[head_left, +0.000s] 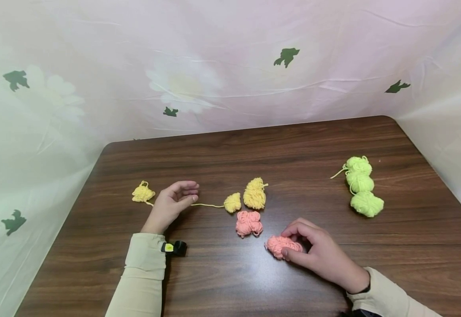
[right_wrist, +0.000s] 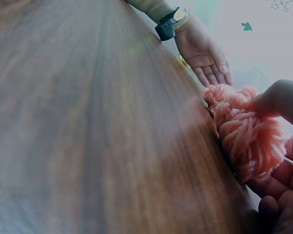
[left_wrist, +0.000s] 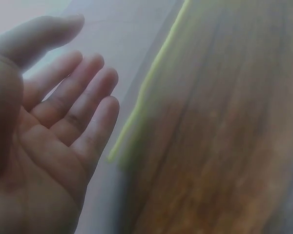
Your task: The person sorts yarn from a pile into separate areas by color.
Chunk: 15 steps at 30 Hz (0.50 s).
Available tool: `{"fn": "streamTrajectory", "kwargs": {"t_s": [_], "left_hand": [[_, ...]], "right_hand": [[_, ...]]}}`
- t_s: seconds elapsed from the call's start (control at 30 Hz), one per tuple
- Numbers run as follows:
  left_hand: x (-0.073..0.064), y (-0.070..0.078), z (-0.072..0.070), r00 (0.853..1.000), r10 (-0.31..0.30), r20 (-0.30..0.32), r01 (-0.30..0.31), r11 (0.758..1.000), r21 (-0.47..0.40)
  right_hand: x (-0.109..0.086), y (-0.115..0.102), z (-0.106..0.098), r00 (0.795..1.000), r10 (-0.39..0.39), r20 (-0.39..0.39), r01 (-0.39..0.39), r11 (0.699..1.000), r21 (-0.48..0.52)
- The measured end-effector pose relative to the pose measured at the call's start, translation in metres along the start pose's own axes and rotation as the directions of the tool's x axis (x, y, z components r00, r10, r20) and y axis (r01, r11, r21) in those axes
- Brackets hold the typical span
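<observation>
My right hand [head_left: 321, 251] grips a small pink yarn ball [head_left: 281, 246] at the table's front middle, thumb on the near side and fingers on the far side. The same pink yarn ball [right_wrist: 251, 131] fills the right wrist view's right side. A second pink yarn ball [head_left: 248, 223] lies just left of it. My left hand [head_left: 171, 204] hovers with relaxed fingers over a yellow strand [head_left: 208, 205], holding nothing. That strand runs between a yellow yarn bundle [head_left: 142, 192] on the left and a small yellow yarn ball [head_left: 232, 202]. In the left wrist view the palm [left_wrist: 44, 156] faces the camera.
A larger yellow yarn ball [head_left: 255, 193] stands behind the second pink one. Several lime-green yarn balls [head_left: 361, 182] form a column at the right, with a loose end pointing left. The brown wooden table [head_left: 214, 158] meets a pale floral curtain [head_left: 230, 88] at its back.
</observation>
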<state>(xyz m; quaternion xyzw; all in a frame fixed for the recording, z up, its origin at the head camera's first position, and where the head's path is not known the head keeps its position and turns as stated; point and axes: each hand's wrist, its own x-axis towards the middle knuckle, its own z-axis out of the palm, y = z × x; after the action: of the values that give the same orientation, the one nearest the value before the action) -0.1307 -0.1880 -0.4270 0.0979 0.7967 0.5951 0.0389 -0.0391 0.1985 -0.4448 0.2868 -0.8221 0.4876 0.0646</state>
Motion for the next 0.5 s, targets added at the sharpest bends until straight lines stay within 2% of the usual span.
{"fn": "streamTrajectory", "kwargs": {"t_s": [0.23,0.5], "left_hand": [[0.001,0.003,0.005,1.000,0.009,0.028,-0.008,1.000,-0.022],[0.003,0.002,0.015,0.998,0.013,0.063,-0.013,1.000,0.002]], "right_hand": [[0.000,0.000,0.000,1.000,-0.007,-0.001,0.007,1.000,0.003],[0.000,0.000,0.000,1.000,0.004,0.004,-0.004,1.000,0.009]]}}
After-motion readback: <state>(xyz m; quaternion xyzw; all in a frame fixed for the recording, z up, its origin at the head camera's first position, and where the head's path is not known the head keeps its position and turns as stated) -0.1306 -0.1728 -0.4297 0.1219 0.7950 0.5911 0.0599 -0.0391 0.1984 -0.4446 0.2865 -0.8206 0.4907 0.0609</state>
